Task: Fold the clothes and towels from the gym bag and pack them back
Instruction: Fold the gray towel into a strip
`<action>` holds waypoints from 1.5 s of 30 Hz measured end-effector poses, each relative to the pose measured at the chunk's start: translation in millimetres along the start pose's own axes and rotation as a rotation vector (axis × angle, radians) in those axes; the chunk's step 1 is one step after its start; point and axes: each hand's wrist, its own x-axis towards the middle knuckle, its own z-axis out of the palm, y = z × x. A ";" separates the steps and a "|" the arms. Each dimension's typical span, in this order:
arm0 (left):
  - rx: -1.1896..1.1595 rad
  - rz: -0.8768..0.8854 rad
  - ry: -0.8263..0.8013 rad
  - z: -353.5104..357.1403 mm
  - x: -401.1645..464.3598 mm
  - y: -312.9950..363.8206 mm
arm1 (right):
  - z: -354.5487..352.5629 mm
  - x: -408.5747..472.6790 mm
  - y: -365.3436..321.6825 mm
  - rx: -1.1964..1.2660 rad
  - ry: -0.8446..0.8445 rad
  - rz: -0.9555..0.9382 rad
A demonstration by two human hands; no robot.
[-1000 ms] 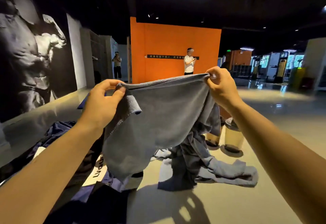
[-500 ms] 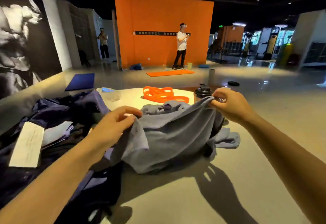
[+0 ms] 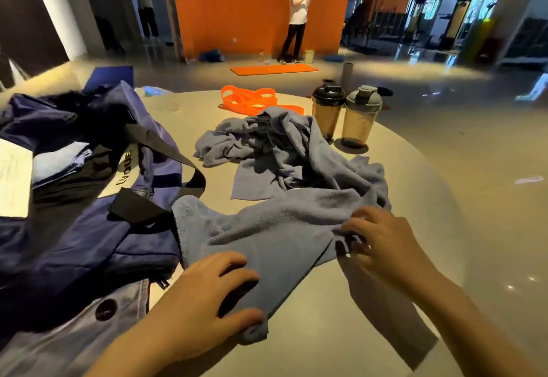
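Note:
A grey towel (image 3: 275, 228) lies spread on the round table (image 3: 421, 195) in front of me. My left hand (image 3: 204, 290) grips its near corner, fingers on top and thumb at the edge. My right hand (image 3: 382, 243) pinches the towel's right corner just above the tabletop. Behind it sits a crumpled heap of more grey towels (image 3: 275, 145). The open navy gym bag (image 3: 77, 228) lies to the left, its black strap (image 3: 166, 145) arching up, with dark clothes and a white paper inside.
Two shaker bottles (image 3: 327, 112) (image 3: 360, 118) stand behind the heap on the right. Orange resistance bands (image 3: 249, 99) lie at the table's far side. On the floor beyond are an orange mat (image 3: 272, 68) and two standing persons.
Both hands have lowered the towel from chest height down onto the table and pulled it toward me. My view has tipped downward with it.

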 end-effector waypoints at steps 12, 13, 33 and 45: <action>0.126 0.156 -0.051 21.9 -15.8 39.5 | 3.7 -44.7 -1.1 0.283 -0.042 0.182; 0.094 0.158 -0.040 22.9 -14.0 40.2 | 3.2 -48.6 1.8 0.261 -0.034 0.197; 0.104 0.193 0.005 12.1 22.1 94.0 | 0.8 -88.0 -55.1 0.455 0.153 0.084; 0.210 0.029 0.355 18.6 -1.0 45.8 | 17.0 -44.3 -19.1 0.106 0.026 0.113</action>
